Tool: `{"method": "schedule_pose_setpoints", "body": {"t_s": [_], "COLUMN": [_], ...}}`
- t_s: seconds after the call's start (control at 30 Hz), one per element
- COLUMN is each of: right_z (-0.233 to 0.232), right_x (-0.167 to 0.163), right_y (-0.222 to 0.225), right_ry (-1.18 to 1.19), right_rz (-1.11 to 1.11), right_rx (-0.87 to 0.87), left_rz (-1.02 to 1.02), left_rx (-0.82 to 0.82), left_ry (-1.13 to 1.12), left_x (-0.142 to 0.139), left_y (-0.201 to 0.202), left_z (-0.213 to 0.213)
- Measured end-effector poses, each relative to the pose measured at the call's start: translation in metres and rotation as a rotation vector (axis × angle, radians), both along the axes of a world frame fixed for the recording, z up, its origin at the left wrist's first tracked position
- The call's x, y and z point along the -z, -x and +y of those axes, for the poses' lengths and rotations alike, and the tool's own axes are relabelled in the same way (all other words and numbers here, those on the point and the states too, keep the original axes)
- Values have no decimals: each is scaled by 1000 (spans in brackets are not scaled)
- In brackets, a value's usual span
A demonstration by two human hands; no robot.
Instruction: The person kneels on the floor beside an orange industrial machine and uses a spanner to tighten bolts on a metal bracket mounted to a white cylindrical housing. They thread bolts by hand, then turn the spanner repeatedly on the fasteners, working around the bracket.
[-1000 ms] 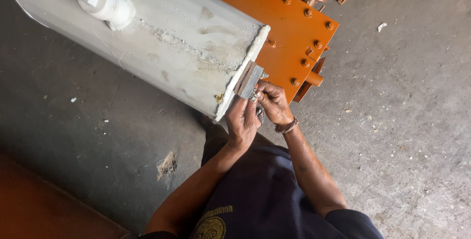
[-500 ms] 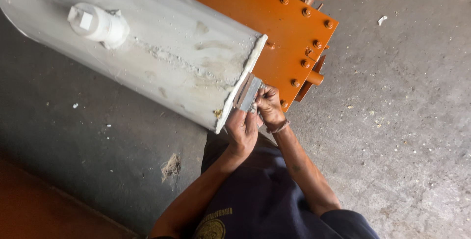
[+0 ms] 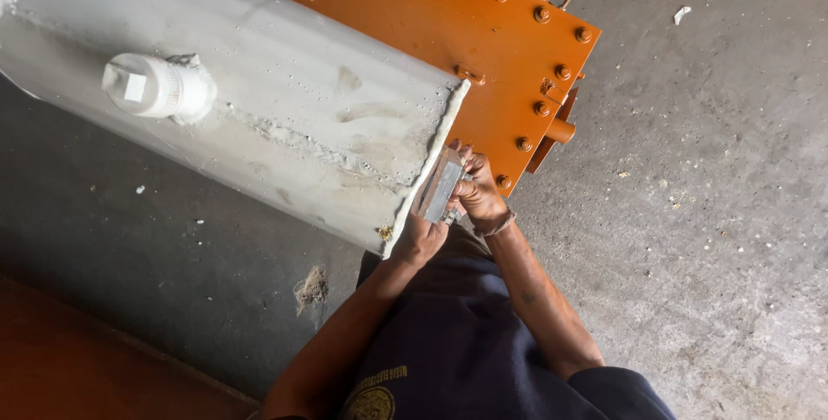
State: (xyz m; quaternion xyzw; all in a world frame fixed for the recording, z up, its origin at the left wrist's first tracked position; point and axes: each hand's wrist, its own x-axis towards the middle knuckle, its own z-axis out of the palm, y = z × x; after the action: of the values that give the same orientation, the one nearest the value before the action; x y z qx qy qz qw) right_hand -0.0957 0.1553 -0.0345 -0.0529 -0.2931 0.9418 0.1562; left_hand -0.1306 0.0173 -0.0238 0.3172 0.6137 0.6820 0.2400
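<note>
Inspector: Slipping of the small grey metal plate (image 3: 442, 185) is judged the chief risk. It is held flat against the end face of the white cylindrical tank (image 3: 285, 118), and no support is seen under it apart from the hands. Should either grip be relaxed, a fall to the concrete floor (image 3: 707, 239), directly below the hands, would be likely.

Assessor: How is the grip of each hand recorded?

Inspector: The right hand (image 3: 479, 196) is noted as closed on the plate's far edge, fingers curled round it. The left hand (image 3: 421, 237) is set under the plate's near, lower end and pressed against the tank's rough rim (image 3: 429, 170); whether its fingers are closed on the plate or only braced there cannot be told, since they are hidden behind it.

Assessor: Are further hazards noted?

Inspector: Abrasion is considered possible, because the knuckles are touching the rim's coarse, crusted edge. Pinching is also judged a risk, as the right hand is crowded just beside the orange bolted panel (image 3: 448, 32) and its protruding stub (image 3: 559, 131), which lie immediately beyond it. Misalignment could follow if the plate were tilted, since it is steadied by hand alone.

Assessor: Is anything else recorded near the grip?

Inspector: A white capped fitting (image 3: 155, 86) is seen well apart, far along the tank.
</note>
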Motion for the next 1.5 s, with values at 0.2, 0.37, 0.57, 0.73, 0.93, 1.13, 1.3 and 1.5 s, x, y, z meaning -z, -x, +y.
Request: {"method": "schedule_pose_setpoints", "body": {"t_s": [0.2, 0.37, 0.57, 0.73, 0.93, 1.13, 1.3, 1.5], "right_z": [-5, -11, -16, -17, -18, -20, -24, -30], "right_x": [-1, 4, 1, -7, -3, -1, -2, -2], "right_y": [-4, -18, -28, -36, -34, -38, -44, -49], "right_ry": [-102, -63, -101, -126, -87, -112, -160, -158], "right_rz": [-198, -204, -289, -363, -307, -326, -399, -408], "right_rx": [30, 46, 106, 160, 153, 174, 174, 199], "left_rz": [79, -68, -143, -204, -1, -34, -330, -256], "left_rx": [-100, -73, 0, -17, -54, -10, 112, 94], "left_ry": [6, -11, -62, -178, 74, 43, -100, -24], "left_x": [15, 17, 7, -3, 2, 17, 13, -5], "left_y": [-7, -11, -17, -20, -19, -21, -20, -18], "left_z": [0, -1, -9, -4, -11, -17, -15, -14]}}
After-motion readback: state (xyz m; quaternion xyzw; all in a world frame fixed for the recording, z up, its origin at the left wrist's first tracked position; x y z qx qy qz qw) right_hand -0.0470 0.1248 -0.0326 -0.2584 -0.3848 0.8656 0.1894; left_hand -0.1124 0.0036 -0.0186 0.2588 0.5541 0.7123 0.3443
